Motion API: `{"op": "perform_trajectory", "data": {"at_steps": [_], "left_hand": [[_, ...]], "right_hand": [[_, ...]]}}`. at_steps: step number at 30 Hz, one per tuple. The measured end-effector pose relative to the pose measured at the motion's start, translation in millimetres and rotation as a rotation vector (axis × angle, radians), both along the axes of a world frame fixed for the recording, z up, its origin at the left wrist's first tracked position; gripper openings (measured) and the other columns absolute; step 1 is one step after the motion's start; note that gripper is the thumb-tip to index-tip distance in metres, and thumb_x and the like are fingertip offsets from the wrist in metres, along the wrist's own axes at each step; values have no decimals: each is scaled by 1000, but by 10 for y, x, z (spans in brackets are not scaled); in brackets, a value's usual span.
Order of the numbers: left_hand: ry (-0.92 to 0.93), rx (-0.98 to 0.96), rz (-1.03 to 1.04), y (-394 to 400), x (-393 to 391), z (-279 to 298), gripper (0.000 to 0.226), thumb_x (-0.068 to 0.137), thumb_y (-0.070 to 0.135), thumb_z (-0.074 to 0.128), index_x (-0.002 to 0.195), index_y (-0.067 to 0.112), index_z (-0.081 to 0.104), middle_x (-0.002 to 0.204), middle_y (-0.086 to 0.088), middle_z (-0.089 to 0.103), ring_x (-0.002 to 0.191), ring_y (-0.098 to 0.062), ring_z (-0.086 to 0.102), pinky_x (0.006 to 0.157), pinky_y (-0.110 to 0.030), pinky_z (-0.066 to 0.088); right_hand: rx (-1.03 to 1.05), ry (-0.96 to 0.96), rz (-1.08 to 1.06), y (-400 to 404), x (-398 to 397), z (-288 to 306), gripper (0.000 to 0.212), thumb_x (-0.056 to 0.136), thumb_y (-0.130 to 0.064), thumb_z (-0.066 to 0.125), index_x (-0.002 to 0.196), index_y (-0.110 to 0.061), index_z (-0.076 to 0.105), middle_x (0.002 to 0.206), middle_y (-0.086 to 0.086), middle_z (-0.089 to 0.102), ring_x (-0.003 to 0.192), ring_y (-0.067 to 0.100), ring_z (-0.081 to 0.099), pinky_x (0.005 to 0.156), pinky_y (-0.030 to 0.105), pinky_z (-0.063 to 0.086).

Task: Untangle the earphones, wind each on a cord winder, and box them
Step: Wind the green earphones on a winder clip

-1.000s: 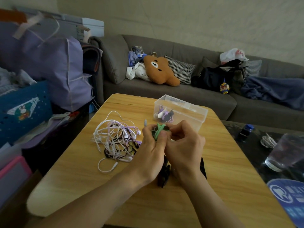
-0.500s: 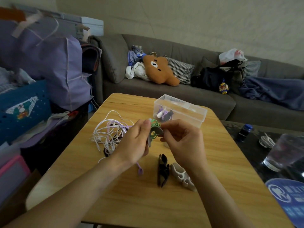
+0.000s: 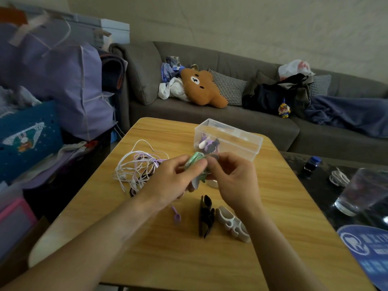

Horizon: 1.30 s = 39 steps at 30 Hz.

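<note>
Head view: your left hand (image 3: 176,181) and right hand (image 3: 233,177) pinch a green-corded winder (image 3: 196,162). Behind them, the clear box (image 3: 247,143) holds wound purple and white earphones (image 3: 206,143).

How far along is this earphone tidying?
Done: at least one wound set lies in the clear plastic box. In hand: the left hand and right hand hold a green earphone cord on a winder. Left: the white and purple tangle, with a black winder and a white winder waiting.
</note>
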<state>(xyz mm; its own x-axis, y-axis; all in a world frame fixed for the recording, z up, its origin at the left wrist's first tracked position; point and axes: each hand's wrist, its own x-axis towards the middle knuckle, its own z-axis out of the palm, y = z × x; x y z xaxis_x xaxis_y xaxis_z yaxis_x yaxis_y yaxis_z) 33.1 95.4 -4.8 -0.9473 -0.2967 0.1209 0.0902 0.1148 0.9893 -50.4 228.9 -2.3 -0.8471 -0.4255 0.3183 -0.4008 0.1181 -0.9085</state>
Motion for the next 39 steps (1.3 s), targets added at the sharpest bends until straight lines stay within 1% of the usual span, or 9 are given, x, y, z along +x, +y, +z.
{"op": "perform_trajectory", "data": {"at_steps": [4,7,10,16,22,26,29,35,39], "left_hand": [[77,-91,74,59,21,-17,13,95,22,65,104,15,70,77,-15,71,62,-30,65,51,-23,49],[77,2,85,96,15,-26,29,93,17,66,121,17,58,93,-11,76,77,-25,75,60,-26,58],[37,122,-10,97,17,-20,30,97,12,58,125,17,50,91,-13,76,76,-24,75,61,-25,57],[55,22,-12,103,-2,-61,30,100,10,53,128,20,53,90,-3,77,79,-14,74,66,-21,56],[97,-251,35,121,-3,-109,41,92,15,67,128,31,57,96,10,76,85,-6,74,70,-24,60],[56,-643,58,106,-13,-69,58,85,45,64,139,28,55,101,10,71,69,-4,68,72,-27,60],[29,-839,109,127,-63,-23,68,86,61,45,146,28,47,112,10,59,85,-3,56,82,-30,53],[-44,-733,208,143,-148,31,43,103,46,38,138,23,47,126,6,48,97,-12,58,86,-38,53],[-85,-734,210,121,-111,-89,23,103,30,45,111,18,63,110,5,50,95,-13,55,86,-37,49]], "right_hand": [[-59,-124,12,4,-17,-9,16,93,-27,68,92,-13,76,83,1,77,77,13,73,71,26,59],[-140,-281,-22,-1,-28,-5,29,88,-36,73,80,-8,75,73,4,75,66,16,69,63,27,55],[-105,-237,-87,10,-36,-16,37,85,-41,76,76,-6,72,70,5,72,61,12,66,59,26,53],[-104,-404,-9,-51,39,23,34,95,-41,64,92,-7,65,85,13,74,70,23,72,60,36,60],[1,-559,66,13,-16,55,35,103,-36,51,105,-7,69,98,16,73,88,29,74,77,45,63],[8,-734,85,68,-62,82,38,104,-28,51,103,6,67,91,23,75,78,34,75,74,47,63],[-49,-735,36,105,-115,143,36,103,-27,54,106,8,65,93,24,75,78,34,76,65,41,62],[-126,-573,-236,84,-513,447,24,99,-33,60,98,-10,62,102,13,68,92,29,72,78,44,62],[4,-141,-448,-150,-1013,762,30,103,-37,53,96,-9,61,96,7,64,93,23,64,74,30,53]]}}
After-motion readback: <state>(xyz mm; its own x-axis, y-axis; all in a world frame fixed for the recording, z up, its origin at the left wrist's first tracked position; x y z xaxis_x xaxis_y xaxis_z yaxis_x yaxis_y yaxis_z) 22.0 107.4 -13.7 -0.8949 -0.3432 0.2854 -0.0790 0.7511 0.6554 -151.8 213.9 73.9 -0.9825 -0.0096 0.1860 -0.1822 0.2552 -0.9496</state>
